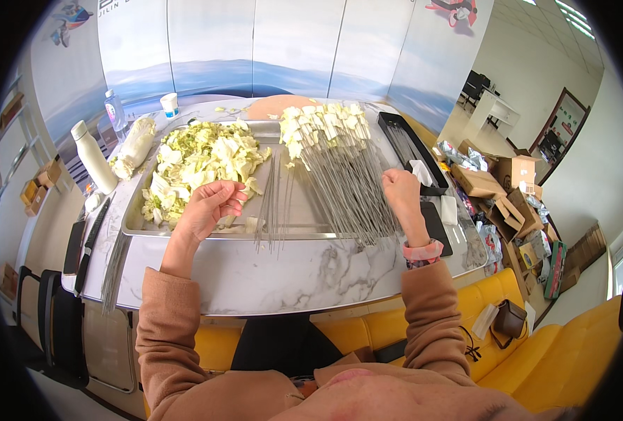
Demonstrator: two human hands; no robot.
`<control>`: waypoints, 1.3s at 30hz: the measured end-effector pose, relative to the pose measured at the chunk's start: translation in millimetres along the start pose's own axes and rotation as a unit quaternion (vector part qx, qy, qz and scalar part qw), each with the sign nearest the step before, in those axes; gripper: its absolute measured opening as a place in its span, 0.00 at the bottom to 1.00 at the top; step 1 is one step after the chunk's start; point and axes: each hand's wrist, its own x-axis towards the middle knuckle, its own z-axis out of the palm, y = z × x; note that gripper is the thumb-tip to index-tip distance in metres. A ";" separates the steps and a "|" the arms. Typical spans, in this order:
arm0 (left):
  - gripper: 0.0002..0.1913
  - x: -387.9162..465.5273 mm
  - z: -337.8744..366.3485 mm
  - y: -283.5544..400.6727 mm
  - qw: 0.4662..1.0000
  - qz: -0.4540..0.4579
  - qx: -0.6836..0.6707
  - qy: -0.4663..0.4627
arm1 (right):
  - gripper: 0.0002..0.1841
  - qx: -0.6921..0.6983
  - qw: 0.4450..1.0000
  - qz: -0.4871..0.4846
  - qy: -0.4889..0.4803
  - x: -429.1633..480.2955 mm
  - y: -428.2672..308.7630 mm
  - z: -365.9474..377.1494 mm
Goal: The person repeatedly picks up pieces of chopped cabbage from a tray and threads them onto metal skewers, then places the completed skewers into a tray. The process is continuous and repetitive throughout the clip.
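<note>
A metal tray lies before me on the marble-patterned table. My left hand hovers over its near left part, fingers loosely curled and slightly apart, with nothing visible in them. Just beyond it is a heap of torn cabbage leaves. Several loose thin metal skewers lie to its right. My right hand is curled at the right side of a large pile of metal skewers; its fingertips are hidden, so whether it holds one is unclear. Cabbage pieces are threaded on the far ends of that pile.
At left stand a white bottle, a clear bottle and a whole napa cabbage. A knife lies near a skewer bundle. On the right are a black box of skewers and a dark tablet-like slab.
</note>
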 end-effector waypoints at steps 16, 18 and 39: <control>0.12 0.5 -0.9 -3.8 0.997 -0.007 0.071 0.010 | 0.10 -0.019 0.998 0.057 -0.023 -17.0 -18.7 -18.0; 0.11 2.0 -3.1 -6.8 0.996 -0.006 0.089 0.016 | 0.10 -0.019 0.998 0.058 -0.019 -17.7 -20.0 -19.2; 0.11 22.8 16.9 -24.4 0.899 0.010 0.418 0.132 | 0.09 0.178 0.962 -0.041 -0.204 -37.7 -154.7 14.3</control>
